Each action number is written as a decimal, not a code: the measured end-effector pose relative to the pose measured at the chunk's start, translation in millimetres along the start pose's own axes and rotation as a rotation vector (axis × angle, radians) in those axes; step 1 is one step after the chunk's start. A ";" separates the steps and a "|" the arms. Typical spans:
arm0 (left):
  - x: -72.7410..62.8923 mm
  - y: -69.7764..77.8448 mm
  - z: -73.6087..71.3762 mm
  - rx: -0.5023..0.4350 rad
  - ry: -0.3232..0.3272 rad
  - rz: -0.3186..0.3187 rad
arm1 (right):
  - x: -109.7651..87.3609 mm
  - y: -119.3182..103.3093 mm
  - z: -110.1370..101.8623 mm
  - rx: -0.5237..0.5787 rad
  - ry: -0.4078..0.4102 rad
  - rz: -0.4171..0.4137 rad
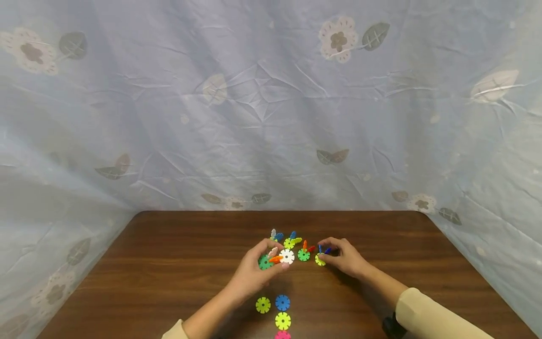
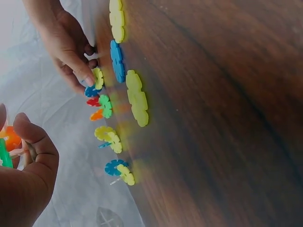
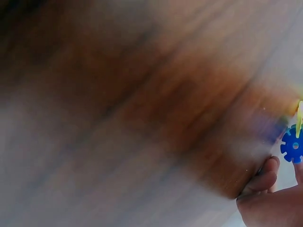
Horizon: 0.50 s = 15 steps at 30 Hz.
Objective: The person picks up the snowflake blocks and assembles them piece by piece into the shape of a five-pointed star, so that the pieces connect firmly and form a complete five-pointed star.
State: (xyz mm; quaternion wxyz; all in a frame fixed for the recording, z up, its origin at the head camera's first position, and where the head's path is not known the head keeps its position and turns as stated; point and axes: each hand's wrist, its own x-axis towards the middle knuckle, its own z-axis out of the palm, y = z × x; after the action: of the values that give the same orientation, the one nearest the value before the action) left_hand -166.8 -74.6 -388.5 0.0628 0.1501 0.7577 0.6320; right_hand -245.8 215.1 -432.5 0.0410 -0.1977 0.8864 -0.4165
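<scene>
In the head view my left hand (image 1: 252, 274) holds a cluster of joined notched plastic discs between thumb and fingers. The cluster shows a white disc (image 1: 287, 256), a green disc (image 1: 265, 262) and an orange disc (image 1: 275, 259), with a pale pink one among them. To the right, my right hand (image 1: 348, 258) pinches a smaller cluster of a yellow disc (image 1: 320, 260) and blue discs; one blue disc (image 3: 294, 145) shows in the right wrist view. Between the hands stands a green disc (image 1: 303, 255) with orange and red discs slotted into it.
Behind the left hand are two more joined clusters, one on a yellow disc (image 1: 289, 243). Nearer me lie loose flat discs: yellow-green (image 1: 263, 305), blue (image 1: 282, 302), yellow (image 1: 282, 321) and pink (image 1: 282, 335). A patterned cloth (image 1: 262, 141) hangs behind the brown wooden table (image 1: 178, 263).
</scene>
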 end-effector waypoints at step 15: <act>1.9 0.9 3.3 -0.061 -0.005 -0.014 | -19.8 -16.3 -21.0 0.362 -0.022 0.058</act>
State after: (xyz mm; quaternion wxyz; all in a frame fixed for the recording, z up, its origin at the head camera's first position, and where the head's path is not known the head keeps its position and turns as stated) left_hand -167.5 -70.8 -388.1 0.0738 0.1443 0.7391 0.6538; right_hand -227.4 228.6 -408.4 0.0978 -0.1661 0.8017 -0.5657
